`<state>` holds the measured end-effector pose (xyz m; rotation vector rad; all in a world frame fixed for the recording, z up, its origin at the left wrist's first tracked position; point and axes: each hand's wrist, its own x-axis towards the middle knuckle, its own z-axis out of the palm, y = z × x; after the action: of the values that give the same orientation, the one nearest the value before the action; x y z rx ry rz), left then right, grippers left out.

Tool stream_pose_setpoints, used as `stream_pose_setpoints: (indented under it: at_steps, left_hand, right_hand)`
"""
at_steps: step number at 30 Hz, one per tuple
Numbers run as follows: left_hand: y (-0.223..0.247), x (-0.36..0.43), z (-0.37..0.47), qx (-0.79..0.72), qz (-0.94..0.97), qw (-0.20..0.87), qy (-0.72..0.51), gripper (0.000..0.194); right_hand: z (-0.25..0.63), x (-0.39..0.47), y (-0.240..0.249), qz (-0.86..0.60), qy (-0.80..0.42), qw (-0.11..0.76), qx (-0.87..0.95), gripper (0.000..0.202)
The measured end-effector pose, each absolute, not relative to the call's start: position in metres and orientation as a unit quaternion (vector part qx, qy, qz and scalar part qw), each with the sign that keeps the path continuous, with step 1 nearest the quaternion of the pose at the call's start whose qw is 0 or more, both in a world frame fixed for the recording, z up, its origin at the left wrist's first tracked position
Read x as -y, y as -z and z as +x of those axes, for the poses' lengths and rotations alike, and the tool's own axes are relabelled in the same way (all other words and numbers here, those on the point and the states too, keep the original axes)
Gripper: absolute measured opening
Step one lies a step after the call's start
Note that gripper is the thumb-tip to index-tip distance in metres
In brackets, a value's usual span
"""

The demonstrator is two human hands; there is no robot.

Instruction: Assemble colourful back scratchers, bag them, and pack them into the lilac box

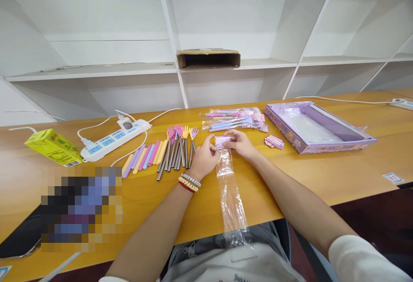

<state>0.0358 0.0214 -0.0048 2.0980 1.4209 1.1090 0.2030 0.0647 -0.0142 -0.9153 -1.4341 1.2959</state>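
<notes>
Taking the card between the hands as the clock's centre, a yellow-green carton (pixel 53 148) lies at nine o'clock on the tabletop (pixel 342 183), its end just beside a white power strip (pixel 116 141) with a plug in it. Toward eight o'clock, a pixelated patch (pixel 80 209) hides part of a dark object. Nearer, at nine o'clock, yellow, purple, pink and blue tubes (pixel 142 160) lie side by side; next to them is a cluster of metal rods (pixel 177 155) tipped with small coloured hand shapes.

The left hand (pixel 205 159), bracelets (pixel 189 182) at its wrist, has its fingers curled at the card's nine o'clock edge; whether they pinch card or film cannot be told. The purple card (pixel 222 141) sits at the head of a long clear bag (pixel 230 194) that trails toward six o'clock into the lap. Beyond, at twelve, a cardboard box (pixel 209 53) rests on a shelf (pixel 264 63). Bagged items (pixel 237 121) lie in a pile at one o'clock. The right hand (pixel 242 145) pinches the card's three o'clock side between thumb and finger. Farther toward three lie loose cards (pixel 274 142), then a purple tray (pixel 285 132).
</notes>
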Motion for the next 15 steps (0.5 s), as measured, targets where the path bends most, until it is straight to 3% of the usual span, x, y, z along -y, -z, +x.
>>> stream_pose_setpoints:
  at_steps: [3,10,15]
  left_hand:
    - [0.0060,-0.0213,0.0363,-0.507,0.747,0.190,-0.386,0.048]
    - [0.0081,-0.0222,0.0369,-0.487,0.745,0.200,-0.411,0.044]
    - [0.0105,-0.0198,0.0371,-0.456,0.773,0.170,-0.407,0.026]
  right_hand:
    - [0.2034,-0.0663,0.0145,-0.384,-0.505,0.499,0.590,0.027]
    - [0.2010,-0.0639,0.0094,-0.401,-0.492,0.512,0.579,0.030]
    - [0.2018,-0.0658,0.0162,-0.412,-0.471,0.543,0.560,0.035]
